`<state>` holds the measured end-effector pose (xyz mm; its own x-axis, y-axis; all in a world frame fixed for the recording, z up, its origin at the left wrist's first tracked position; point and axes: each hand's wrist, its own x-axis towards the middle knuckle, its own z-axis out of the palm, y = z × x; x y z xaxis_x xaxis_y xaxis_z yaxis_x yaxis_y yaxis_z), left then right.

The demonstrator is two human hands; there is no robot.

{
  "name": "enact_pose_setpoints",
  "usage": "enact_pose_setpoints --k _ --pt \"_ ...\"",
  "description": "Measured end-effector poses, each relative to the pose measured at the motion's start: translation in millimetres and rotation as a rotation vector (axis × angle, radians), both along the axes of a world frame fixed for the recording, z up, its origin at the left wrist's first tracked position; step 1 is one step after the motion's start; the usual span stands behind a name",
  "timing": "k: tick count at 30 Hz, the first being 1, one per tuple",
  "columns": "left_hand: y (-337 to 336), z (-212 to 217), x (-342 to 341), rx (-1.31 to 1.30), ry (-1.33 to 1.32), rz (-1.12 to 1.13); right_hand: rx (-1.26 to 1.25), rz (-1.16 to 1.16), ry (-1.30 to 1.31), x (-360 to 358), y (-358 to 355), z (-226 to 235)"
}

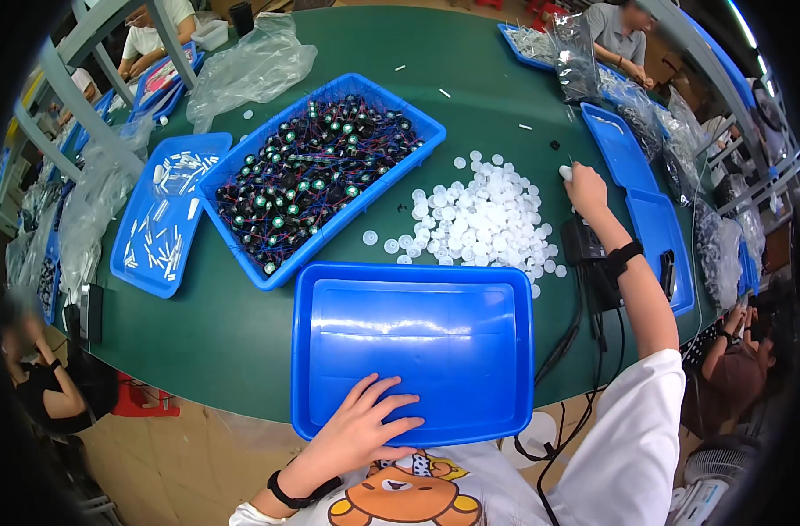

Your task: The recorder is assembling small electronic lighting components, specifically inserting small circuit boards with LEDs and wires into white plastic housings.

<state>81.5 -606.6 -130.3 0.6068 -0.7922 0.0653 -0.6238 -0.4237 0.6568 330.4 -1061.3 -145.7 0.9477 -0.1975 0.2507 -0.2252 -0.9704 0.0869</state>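
Clock's centred on the big blue tray (413, 302), nearest the body, and here's the L hand (374, 430) btwn 6 and 7 o'clock: fingers wide apart, reaching over the near rim onto the tray floor, nothing in its grip. Out to the R hand (586, 188), btwn 1 and 2, fingers drawn in narrow, pinching 1 small white pc. (566, 174); exact kind too small to tell. 1 black band per wrist, 2 in all.

Just beside that R hand, toward 1 o'clock, the heap of white discs (483, 215), translucent, way too many to count, w/ a few strays at its edge. 1 small black part (554, 145) lies near the same hand. Under the R forearm at 2, a black power adapter (582, 241) w/ black cables.

Over to 11: 1 deep blue bin (391, 175), heaped w/ black parts (321, 162), green-centred, red and blue wires, again past counting. At 10, 1 shallow blue tray (124, 237) w/ dozens of white tubes (163, 259), approx. 3 more loose white sticks (525, 127) btwn 12 and 1 on the green table (365, 39). Far out at 1, a co-worker in a grey top (615, 35).
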Motion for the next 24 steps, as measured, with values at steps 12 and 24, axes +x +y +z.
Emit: enact_pose_setpoints --k 12,24 --pt "-6 6 1 0.022 -0.018 0.020 1.566 0.243 0.191 -137 106 74" --pt "-64 43 19 -0.563 0.336 0.318 1.543 0.492 0.284 -252 197 85"
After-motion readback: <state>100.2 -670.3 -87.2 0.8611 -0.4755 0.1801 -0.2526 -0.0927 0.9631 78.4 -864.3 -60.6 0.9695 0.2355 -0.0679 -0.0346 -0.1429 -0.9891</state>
